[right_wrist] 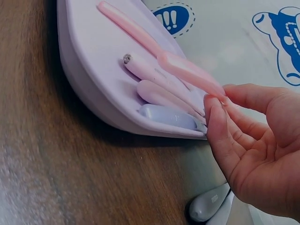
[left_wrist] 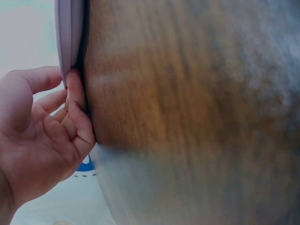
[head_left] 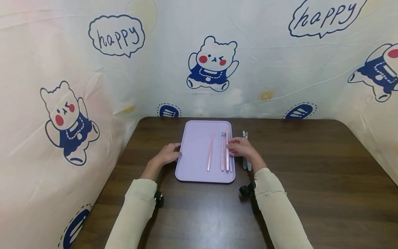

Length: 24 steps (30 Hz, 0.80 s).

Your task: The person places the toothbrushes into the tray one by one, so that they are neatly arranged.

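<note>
A lavender tray [head_left: 196,157] lies on the table with several slim, long-handled utensils on it. My left hand [head_left: 169,154] grips the tray's left rim; in the left wrist view its fingers [left_wrist: 77,98] are bent against the edge. Over the right rim, my right hand [head_left: 240,147] pinches a pink utensil [right_wrist: 190,75] between thumb and fingers, its exact kind unclear. Under it in the right wrist view lie two pale pink handles and a bluish handle [right_wrist: 168,116]. Another pink utensil [head_left: 210,152] rests nearer the tray's middle.
Grey-handled utensils [head_left: 247,164] with metallic tips lie on the dark wooden table [head_left: 311,173] just right of the tray, partly behind my right hand. A white cloth [head_left: 264,62] printed with cartoon bears hangs behind the table and along its sides.
</note>
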Available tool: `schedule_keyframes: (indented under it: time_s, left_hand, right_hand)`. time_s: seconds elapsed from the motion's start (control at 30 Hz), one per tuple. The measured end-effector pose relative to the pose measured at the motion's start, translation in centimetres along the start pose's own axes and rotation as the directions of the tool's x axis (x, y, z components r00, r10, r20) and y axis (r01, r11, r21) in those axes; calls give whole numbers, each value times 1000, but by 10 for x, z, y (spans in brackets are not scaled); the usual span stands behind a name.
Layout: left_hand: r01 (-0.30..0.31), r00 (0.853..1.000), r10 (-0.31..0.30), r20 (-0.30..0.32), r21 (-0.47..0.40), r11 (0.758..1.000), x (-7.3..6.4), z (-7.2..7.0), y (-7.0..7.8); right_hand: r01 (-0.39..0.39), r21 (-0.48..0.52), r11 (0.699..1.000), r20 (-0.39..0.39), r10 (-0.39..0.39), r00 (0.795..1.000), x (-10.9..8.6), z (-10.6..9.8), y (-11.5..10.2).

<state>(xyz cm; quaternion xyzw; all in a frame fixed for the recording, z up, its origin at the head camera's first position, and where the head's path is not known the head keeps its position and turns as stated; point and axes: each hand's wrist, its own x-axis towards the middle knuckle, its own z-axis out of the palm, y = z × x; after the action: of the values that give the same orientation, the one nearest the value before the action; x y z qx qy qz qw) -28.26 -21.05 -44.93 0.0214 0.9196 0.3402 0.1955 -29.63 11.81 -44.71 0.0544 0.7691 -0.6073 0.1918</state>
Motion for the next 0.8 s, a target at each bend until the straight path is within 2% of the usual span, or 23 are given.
schedule_keyframes:
  time_s: [0.37, 0.8]
  left_hand:
    - [-45, 999, 45, -21, 1, 999, 1, 1, -1]
    - [-21, 1000, 21, -9, 3, 1000, 0, 0, 1]
  right_hand:
    - [15, 0, 1000, 15, -15, 1000, 3, 3, -1]
    - [0, -30, 1000, 7, 0, 1000, 2, 7, -6]
